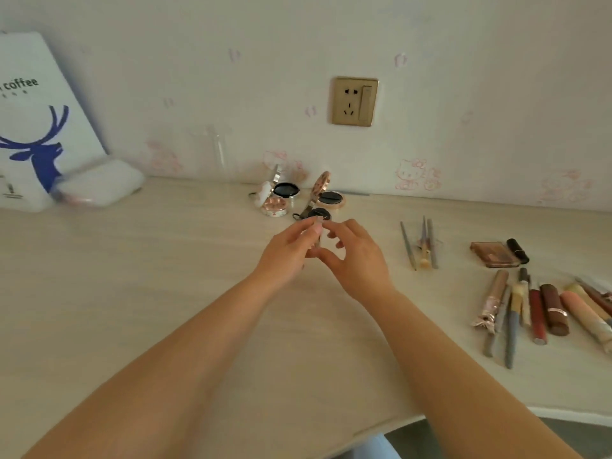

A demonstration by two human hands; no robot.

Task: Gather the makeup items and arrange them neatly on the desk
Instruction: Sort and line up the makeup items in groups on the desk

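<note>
**Hands meet over a small tube, open compacts close behind**

Head view: the left hand (291, 250) pinches a small slim tube (317, 238) between thumb and fingertips above the table (165, 276), and the right hand (356, 256) curls in against it, thumb at its lower end. Whether the right hand truly grips or only steadies it, I cannot tell.

The likely trouble sits just beyond the knuckles: three open compacts (284, 193), lids upright, near the wall. A forward reach could knock a lid over or scatter them. The tube is thin and mostly hidden, so a loose pinch could let it drop and roll. Brushes (422, 243) and a row of lip products (543, 313) lie well apart to the right, a long carry.
</note>
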